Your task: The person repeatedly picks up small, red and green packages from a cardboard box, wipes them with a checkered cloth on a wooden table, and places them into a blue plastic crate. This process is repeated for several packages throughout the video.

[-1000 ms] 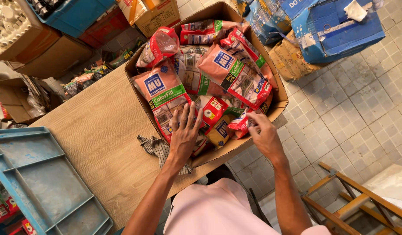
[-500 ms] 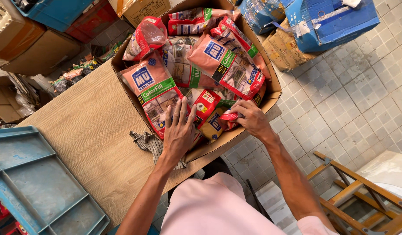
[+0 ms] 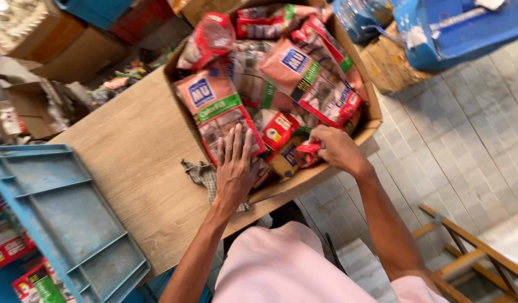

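- Left hand point(image 3: 236, 168): flat, fingers spread and released, palm pressing on the near end of a big red bag point(image 3: 217, 115) w/ a green band. Not gripping anything.
- Right hand point(image 3: 337, 148): fingers clenched round a small red packet point(image 3: 308, 150), low in the near right corner of the cardboard box point(image 3: 371, 120). Most of the packet is hidden by the fingers.
- Where the packet is: inside the box, just beside a small red-and-yellow packet point(image 3: 278, 128) and a darker yellow one point(image 3: 287, 160), under the edge of another big red bag point(image 3: 315, 84).
- Packet direction: only a short end shows, sticking out toward the left hand. Long axis prob. runs left-right across the box, roughly along the near wall; can't tell the far end.
- Big bag under the left hand: long axis runs away from the person, blue-patch end at the far side, near end under the palm.
- Risk 1: box sits at the wooden table point(image 3: 119, 168) edge, near corner overhanging the tiled floor point(image 3: 455, 140). A hard pull or lean could tip or slide it off.
- Risk 2: bags are heaped loose and tilted; tugging the packet from below could shift the pile, and the top bags may spill over the right wall.
- Risk 3: pinch is on one end only, so the packet may slip or tear if snagged.
- Checked cloth point(image 3: 200, 174) lies on the table, touching the box near the left wrist; could drag along.
- Blue tray point(image 3: 68, 219) well apart, left.
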